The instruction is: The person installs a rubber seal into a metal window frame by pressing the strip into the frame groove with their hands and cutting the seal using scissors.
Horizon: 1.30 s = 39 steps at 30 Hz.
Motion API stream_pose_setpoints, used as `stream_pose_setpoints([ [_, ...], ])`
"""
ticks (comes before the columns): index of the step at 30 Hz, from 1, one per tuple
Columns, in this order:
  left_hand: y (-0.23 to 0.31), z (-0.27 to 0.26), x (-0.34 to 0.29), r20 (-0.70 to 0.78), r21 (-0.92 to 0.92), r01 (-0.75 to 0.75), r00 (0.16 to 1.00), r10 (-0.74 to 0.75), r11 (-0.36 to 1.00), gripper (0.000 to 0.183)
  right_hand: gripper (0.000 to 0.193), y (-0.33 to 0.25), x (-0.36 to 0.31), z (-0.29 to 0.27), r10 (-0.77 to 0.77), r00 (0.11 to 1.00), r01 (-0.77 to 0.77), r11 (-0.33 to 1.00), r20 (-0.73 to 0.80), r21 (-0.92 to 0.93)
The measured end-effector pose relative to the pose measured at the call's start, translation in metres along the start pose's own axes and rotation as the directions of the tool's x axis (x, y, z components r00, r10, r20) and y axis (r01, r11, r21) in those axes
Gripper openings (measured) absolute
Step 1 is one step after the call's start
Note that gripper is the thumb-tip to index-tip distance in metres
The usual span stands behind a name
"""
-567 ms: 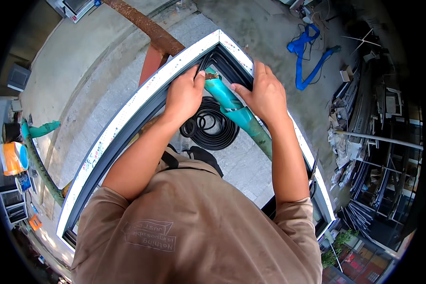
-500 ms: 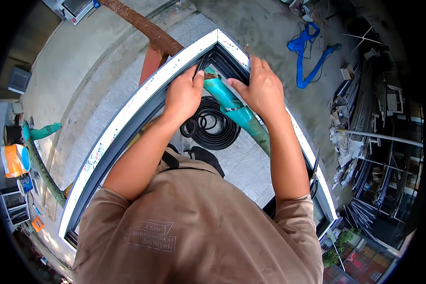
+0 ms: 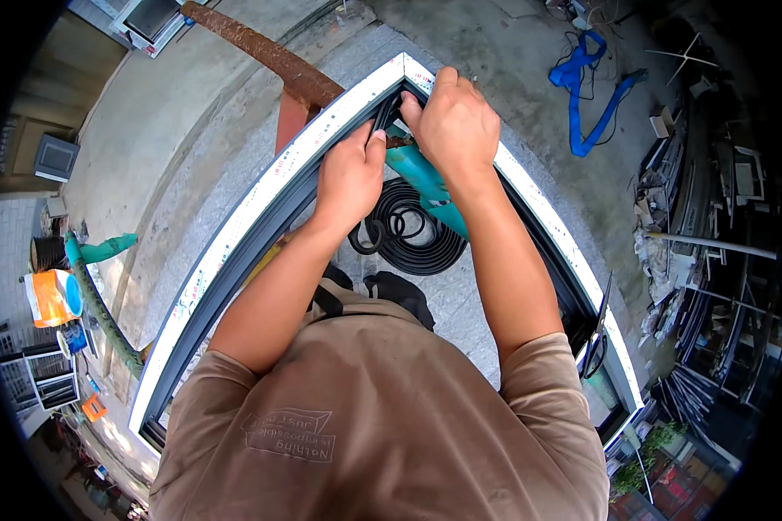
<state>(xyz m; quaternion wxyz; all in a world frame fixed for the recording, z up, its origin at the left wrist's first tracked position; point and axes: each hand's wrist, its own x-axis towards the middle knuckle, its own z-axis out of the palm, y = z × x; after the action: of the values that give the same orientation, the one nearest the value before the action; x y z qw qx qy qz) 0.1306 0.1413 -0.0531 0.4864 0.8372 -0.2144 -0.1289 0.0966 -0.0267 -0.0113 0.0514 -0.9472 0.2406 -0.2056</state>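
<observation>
A window frame [image 3: 261, 208] with white, print-covered film on its face and dark inner channels lies around my arms, its corner pointing away from me. My left hand [image 3: 352, 178] is closed near that corner, thumb and fingers on a black rubber strip [image 3: 389, 111] along the inner channel. My right hand [image 3: 453, 126] curls over the frame's right side just past the corner. Its thumb presses at the inner corner, and the other fingertips bend over the outer edge. Below lies a coil of black rubber strip [image 3: 417, 252] on the floor.
Under the corner runs a pipe wrapped in green [image 3: 417, 174]. Scissors [image 3: 598, 339] rest on the frame's right side. A rusty beam [image 3: 269, 56] extends beyond the corner. A blue strap [image 3: 573, 87] lies at far right, near scrap piles. An orange-and-white bucket [image 3: 52, 298] stands left.
My right hand has moved left and up to the corner, its thumb now at the inner corner. My left hand stays by the strip. The whole view has shifted slightly.
</observation>
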Motion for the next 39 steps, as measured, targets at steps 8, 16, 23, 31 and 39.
stream_pose_setpoints([
  [8, 0.007, 0.002, 0.001, -0.033, 0.018, 0.018, 0.999, -0.017, 1.000, 0.046, 0.048, 0.008, -0.001, 0.002, -0.078, 0.995, 0.080, 0.996, -0.059, 0.027],
  [16, 0.000, 0.007, 0.002, -0.085, 0.001, -0.052, 0.995, 0.052, 0.999, 0.040, 0.051, -0.001, 0.001, -0.001, 0.031, 0.999, -0.030, 0.999, -0.024, 0.041],
  [23, -0.002, 0.014, 0.001, -0.119, -0.011, -0.073, 0.990, 0.071, 0.997, 0.040, 0.050, -0.010, 0.004, -0.006, 0.103, 0.995, -0.103, 0.994, -0.003, -0.037],
  [31, 0.002, 0.010, 0.000, -0.059, -0.031, 0.028, 0.998, -0.030, 0.999, 0.042, 0.052, 0.001, -0.002, -0.001, -0.036, 0.999, 0.034, 0.999, -0.029, -0.038],
  [39, 0.004, 0.003, -0.004, -0.022, -0.004, -0.003, 1.000, 0.003, 1.000, 0.045, 0.053, 0.001, -0.007, 0.001, -0.090, 0.996, 0.085, 0.982, -0.018, -0.170],
])
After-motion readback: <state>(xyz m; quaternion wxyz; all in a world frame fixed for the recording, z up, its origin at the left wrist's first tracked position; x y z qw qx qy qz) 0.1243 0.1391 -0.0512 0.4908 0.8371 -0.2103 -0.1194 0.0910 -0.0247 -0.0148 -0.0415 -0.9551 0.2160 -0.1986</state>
